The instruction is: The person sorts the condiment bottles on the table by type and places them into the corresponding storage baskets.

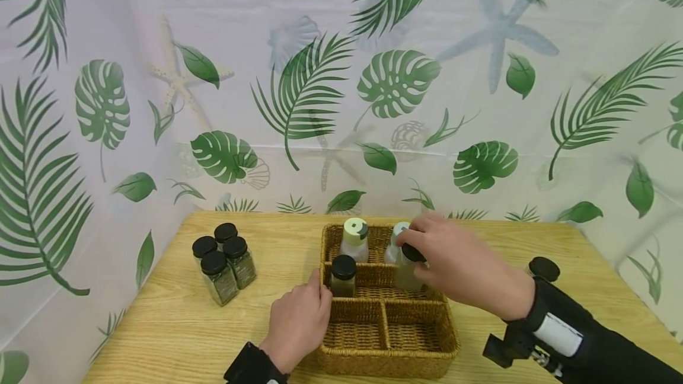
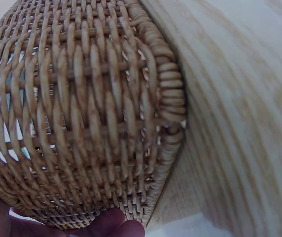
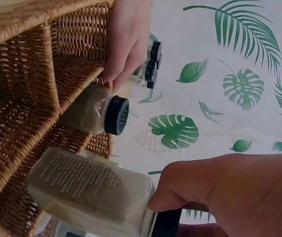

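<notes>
The right hand (image 1: 461, 262) pinches the lid (image 3: 168, 223) of the jar (image 3: 91, 192) at the basket's (image 1: 389, 365) middle row, probably best since the jar looks hard, slippery and breakable, and the left hand (image 1: 297, 320) holds the basket.

Cloth (image 1: 229, 10): white, printed; stands behind the table and along its left and right sides. Faint crease (image 1: 437, 151) runs across the back part, low down.

Print, green: palm fronds (image 1: 306, 90), split leaves (image 1: 397, 82), small plain leaves (image 1: 380, 157), grass tufts (image 1: 293, 204) near the table's far edge.

Print, paler: blue-grey starfish (image 1: 498, 27), upper right; beige starfish (image 1: 176, 80), left; shells (image 1: 292, 37), scattered.

Table (image 1: 283, 242): light yellowish wood-look top, streaked grain; straight far edge meeting the cloth's foot.

Light: soft, fairly even; cloth slightly lilac at upper left.
</notes>
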`<state>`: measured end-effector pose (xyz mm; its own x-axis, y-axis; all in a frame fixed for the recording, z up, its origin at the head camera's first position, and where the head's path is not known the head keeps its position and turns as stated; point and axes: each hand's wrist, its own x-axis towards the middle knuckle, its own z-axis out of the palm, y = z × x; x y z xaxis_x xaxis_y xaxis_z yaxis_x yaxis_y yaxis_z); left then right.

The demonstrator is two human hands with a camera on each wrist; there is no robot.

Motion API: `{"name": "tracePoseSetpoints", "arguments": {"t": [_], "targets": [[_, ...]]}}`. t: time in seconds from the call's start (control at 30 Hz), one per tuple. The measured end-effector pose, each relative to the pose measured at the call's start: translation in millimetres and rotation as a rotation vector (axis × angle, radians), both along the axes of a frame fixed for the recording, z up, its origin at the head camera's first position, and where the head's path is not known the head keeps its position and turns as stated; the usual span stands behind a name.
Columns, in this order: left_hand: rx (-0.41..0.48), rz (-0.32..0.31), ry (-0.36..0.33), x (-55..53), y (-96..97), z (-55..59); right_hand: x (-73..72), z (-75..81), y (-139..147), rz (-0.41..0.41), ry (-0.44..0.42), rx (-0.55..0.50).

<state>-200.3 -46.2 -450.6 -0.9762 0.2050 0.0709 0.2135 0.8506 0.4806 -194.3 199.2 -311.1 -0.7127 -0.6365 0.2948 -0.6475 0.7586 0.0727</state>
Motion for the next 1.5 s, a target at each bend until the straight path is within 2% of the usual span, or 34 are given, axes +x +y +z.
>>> {"name": "tracePoseSetpoints", "arguments": {"t": [0.2,0.83,1.27,1.5], "targets": [[0.004,-0.003,-0.002,-0.6,0.9,-0.3,-3.2,-8.1,-6,0.013,-0.034,0.008],[-0.008,0.012,0.025,-0.2,0.2,-0.5,-16.1,-38.2,-20,0.063,-0.038,0.042],[-0.004,0.007,0.009,0.8,0.0,1.6,-22.3,-54.9,-26,0.042,-0.116,0.049],[-0.011,0.006,0.016,0.2,-0.3,0.5,-23.6,-60.8,-27,0.059,-0.096,0.055]]}}
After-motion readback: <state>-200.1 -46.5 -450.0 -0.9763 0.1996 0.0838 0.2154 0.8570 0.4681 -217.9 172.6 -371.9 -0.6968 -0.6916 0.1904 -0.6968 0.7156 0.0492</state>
